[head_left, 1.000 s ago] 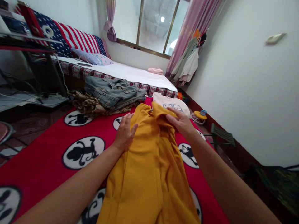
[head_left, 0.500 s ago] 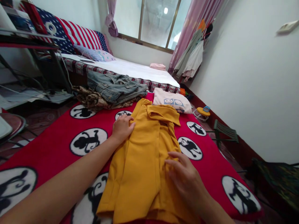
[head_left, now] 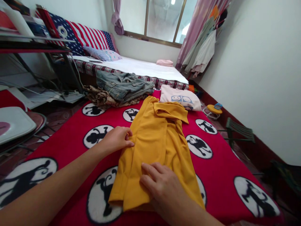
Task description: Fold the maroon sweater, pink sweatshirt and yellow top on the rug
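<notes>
A mustard-yellow skirt [head_left: 148,135] with an overlapping front panel lies spread on a red blanket [head_left: 70,135] printed with black monkey figures in white circles. Its waist end, with a folded band, points away from me. My left hand [head_left: 118,138] touches the skirt's left edge, fingers bent, with thumb and forefinger apart on the cloth. Flat on the lower front of the skirt rests my right hand [head_left: 162,182], its fingers loosely extended. Part of the lower right hem is hidden under that hand and forearm.
Beyond the skirt sit a stack of folded denim [head_left: 124,86] and a pale pink printed shirt [head_left: 180,95]. A bed [head_left: 141,67] stands behind. To the left are a desk [head_left: 35,47] and a white seat [head_left: 16,122]; a yellow stool [head_left: 213,109] and a green folding stool [head_left: 240,128] are at right.
My left hand has slid toward me along the skirt's edge and bent its fingers. My right hand has moved left and lowered onto the front panel. The view has shifted slightly.
</notes>
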The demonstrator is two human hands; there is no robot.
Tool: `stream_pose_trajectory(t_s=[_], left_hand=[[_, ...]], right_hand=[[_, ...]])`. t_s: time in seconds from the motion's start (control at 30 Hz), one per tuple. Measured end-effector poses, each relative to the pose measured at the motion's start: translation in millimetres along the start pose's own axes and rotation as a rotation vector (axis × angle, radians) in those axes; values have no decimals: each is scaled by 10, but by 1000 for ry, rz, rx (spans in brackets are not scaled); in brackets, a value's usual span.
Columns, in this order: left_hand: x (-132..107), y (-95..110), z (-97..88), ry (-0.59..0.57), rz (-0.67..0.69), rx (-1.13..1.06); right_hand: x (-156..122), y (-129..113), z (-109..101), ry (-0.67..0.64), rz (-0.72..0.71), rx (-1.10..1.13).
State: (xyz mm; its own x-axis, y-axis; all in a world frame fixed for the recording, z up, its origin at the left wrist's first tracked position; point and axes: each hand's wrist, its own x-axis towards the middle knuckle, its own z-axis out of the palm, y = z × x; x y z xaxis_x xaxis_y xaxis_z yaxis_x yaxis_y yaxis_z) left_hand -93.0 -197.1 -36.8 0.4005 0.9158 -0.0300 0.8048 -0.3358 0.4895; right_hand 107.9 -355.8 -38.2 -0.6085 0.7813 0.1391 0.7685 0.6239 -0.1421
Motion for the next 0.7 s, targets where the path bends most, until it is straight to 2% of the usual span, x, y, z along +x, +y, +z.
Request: stream_pose_trajectory(t_s=[0.13,0.23,0.3,0.37,0.47,0.53,0.6,0.63,0.7], left_hand=[[-30,11,71,38,27,-33],[-21,-48,-29,38,47,-212],[-26,-132,-138,82,38,-337],[-50,-221,-227,106,41,-353],[-101,-280,-270,20,101,-176],[-112,-228,-249,23,167,-60],[-75,-98,-209,132,231,-3],[-35,-13,-182,201,261,6],[81,173,-102,302,337,1]], right_hand=[[61,6,79,97,-28,-64],[80,-15,-8,143,11,52],[84,-48,-94,157,18,163],[83,-87,-147,116,2,228],[64,-128,-153,18,-29,236],[45,-122,-170,-23,-72,298],[41,-51,-233,-21,-48,435],[54,27,-275,10,4,501],[116,302,-348,161,156,544]])
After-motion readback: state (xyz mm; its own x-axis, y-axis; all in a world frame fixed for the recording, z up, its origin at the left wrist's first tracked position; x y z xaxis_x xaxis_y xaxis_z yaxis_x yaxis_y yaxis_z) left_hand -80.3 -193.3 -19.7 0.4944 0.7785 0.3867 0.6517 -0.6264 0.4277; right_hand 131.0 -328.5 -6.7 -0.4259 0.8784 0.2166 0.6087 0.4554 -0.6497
